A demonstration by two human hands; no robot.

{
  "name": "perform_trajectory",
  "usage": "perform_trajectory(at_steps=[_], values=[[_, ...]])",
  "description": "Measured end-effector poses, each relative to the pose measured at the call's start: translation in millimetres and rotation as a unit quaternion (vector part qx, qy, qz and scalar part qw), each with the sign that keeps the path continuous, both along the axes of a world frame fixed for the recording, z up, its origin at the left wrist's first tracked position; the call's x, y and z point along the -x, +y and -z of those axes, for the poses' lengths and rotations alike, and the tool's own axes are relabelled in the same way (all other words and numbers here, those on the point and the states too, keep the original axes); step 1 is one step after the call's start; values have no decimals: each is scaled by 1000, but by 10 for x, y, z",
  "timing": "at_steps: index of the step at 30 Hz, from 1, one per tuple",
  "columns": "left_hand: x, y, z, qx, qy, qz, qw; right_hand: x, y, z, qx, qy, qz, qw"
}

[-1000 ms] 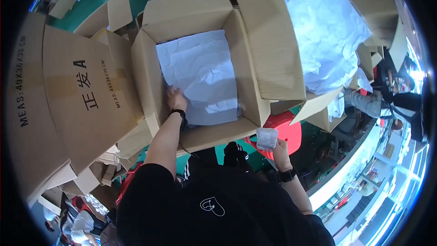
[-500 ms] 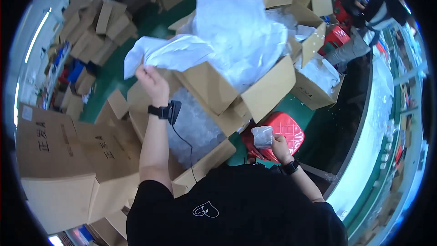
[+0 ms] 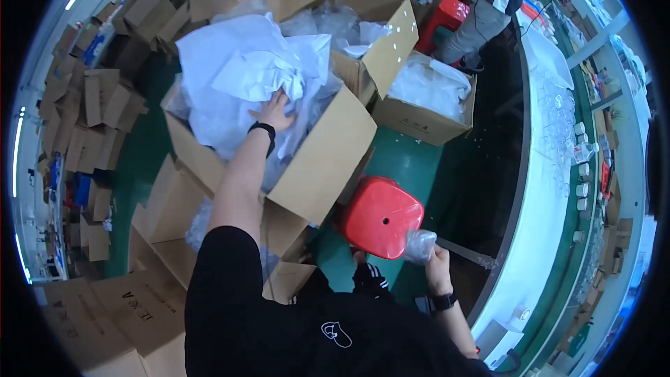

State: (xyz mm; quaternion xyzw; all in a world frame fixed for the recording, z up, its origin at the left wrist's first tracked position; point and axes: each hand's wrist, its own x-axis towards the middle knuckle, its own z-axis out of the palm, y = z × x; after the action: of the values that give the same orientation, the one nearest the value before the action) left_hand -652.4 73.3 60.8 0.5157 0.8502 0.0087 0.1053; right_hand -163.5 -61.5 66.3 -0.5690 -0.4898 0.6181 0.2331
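My left hand (image 3: 277, 113) reaches forward into an open cardboard box (image 3: 322, 157), its fingers spread and pressed against crumpled white paper (image 3: 269, 75). More white paper sheets (image 3: 213, 108) and clear plastic fill that box and bulge above its rim. Lower right, my right hand (image 3: 440, 270) is closed on a clear cup (image 3: 420, 246), held sideways beside the edge of a red stool (image 3: 382, 215). Whether the cup is glass or plastic, I cannot tell.
A long white-topped table (image 3: 541, 202) with clear glassware runs along the right. Another box (image 3: 426, 122) with white wrapping stands beyond the stool. Near left are open cartons (image 3: 150, 307); flattened cartons (image 3: 98, 115) pile farther off. A person (image 3: 481, 24) stands at the far right.
My left hand has brought the loose white paper from the left onto the box's heap and now presses it with spread fingers. The right hand still holds the cup; my view has shifted.
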Motion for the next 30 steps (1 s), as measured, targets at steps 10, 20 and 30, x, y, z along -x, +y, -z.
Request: perform_trajectory(at_steps=[10,20,30], values=[[900,88,1387,180,-40,179,966,76,-370,383,115,-74,42,990],[894,-1863,-1116,-201,-319,227,898,1069,89,-249,26,14,-87,996],[795,-5415,1819,102,-325,-120,932,1864,-520,-208,68,-74,-252,963]])
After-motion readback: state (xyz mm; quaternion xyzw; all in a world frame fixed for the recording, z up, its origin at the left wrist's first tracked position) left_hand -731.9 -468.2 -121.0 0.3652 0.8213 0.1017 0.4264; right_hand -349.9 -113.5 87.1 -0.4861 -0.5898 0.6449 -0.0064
